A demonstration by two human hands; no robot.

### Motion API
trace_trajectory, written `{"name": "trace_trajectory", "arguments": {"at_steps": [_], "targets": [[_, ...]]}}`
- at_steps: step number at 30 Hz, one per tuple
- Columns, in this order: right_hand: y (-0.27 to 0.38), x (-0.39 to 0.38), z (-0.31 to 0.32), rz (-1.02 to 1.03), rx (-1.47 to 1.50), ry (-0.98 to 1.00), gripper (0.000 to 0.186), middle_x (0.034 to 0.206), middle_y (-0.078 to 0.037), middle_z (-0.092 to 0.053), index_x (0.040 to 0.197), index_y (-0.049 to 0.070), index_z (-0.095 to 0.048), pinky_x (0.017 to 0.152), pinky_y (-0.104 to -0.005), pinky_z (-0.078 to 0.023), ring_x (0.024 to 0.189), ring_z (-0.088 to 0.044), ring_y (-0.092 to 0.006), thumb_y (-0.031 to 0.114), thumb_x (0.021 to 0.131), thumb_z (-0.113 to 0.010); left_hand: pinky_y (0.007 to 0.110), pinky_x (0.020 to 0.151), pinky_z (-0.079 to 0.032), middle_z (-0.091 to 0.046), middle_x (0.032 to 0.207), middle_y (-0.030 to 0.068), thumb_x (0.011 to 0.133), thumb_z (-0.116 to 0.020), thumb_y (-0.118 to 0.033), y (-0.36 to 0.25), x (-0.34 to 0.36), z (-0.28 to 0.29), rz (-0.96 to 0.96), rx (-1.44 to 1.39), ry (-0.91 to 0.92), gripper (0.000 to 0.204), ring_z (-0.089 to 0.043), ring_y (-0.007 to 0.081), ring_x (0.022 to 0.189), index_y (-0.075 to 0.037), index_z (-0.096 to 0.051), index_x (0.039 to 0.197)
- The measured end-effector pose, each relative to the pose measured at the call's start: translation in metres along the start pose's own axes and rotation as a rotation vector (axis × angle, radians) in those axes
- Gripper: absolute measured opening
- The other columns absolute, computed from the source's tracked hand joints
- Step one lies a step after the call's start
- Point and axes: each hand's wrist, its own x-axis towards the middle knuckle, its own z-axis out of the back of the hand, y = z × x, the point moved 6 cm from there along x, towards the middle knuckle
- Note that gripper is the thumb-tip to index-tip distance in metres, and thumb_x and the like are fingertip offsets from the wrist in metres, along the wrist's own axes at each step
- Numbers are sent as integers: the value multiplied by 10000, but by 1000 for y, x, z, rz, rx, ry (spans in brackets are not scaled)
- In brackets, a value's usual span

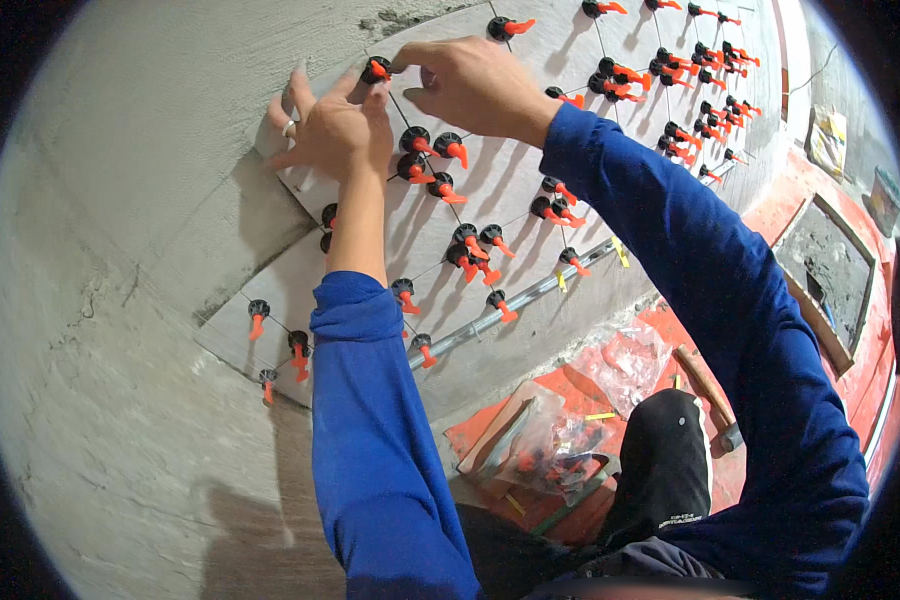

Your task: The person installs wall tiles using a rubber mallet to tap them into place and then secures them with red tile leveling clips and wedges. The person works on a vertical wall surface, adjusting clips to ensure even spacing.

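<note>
A wall of large light-grey tiles (pixel 300 280) carries many tile levelling clips with round black caps and red handles. My left hand (pixel 335 130), with a ring on one finger, lies spread at the upper left edge of the tiles. Its thumb and forefinger are beside one levelling clip (pixel 377 70). From the right, my right hand (pixel 475 88) reaches to the same clip, forefinger at the cap's edge, thumb a little apart and the other fingers curled. More clips (pixel 417 140) stand just below the hands along the joints.
Bare grey plaster (pixel 100 230) lies left of the tiles. A metal bar (pixel 530 297) runs along their lower edge. Below on red sheeting are plastic bags (pixel 545 445) with red and black pieces and a hammer (pixel 705 385). A mortar tray (pixel 825 270) is at right.
</note>
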Motion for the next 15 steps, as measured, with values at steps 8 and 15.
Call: {"name": "trace_trajectory", "arguments": {"at_steps": [8, 15], "targets": [[2, 11, 0, 107, 7, -135, 340, 908, -128, -682, 1109, 114, -656, 733, -461, -539, 855, -669, -356, 349, 864, -677, 823, 960, -162, -467, 1454, -55, 689, -792, -520, -2, 3, 1, 30, 25, 1, 350, -258, 332, 1388, -301, -786, 961], [1, 16, -4, 147, 32, -134, 255, 887, -126, -682, 979, 98, -696, 717, -460, -539, 836, -670, -352, 326, 874, -652, 860, 963, -135, -433, 1470, -45, 783, -728, -382, -4, 7, 4, 105, 57, 146, 233, -242, 355, 1406, -341, -767, 1009]]}}
